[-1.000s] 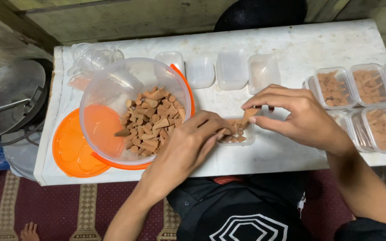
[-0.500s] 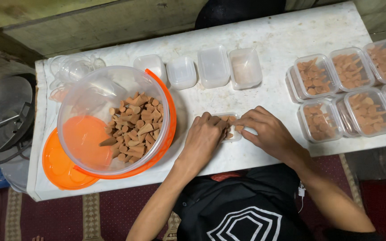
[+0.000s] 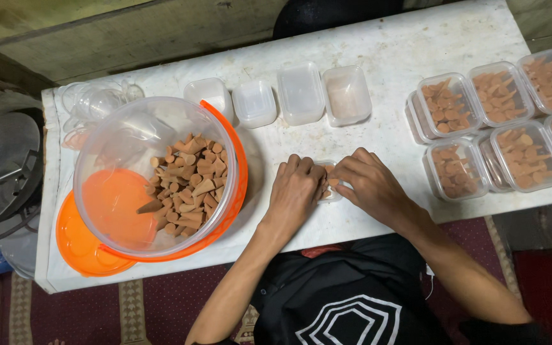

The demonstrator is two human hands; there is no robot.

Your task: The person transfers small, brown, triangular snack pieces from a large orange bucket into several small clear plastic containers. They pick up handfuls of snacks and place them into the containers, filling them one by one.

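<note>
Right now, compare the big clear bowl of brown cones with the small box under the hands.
The big clear bowl is round, tilted on an orange lid and untouched; the small box is squarish, flat on the table, covered by the left hand and right hand. Both are clear plastic holding brown cones.

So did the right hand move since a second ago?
Yes. The right hand came down from above the small box and now rests low over it, beside the left hand, judged against the big bowl.
</note>
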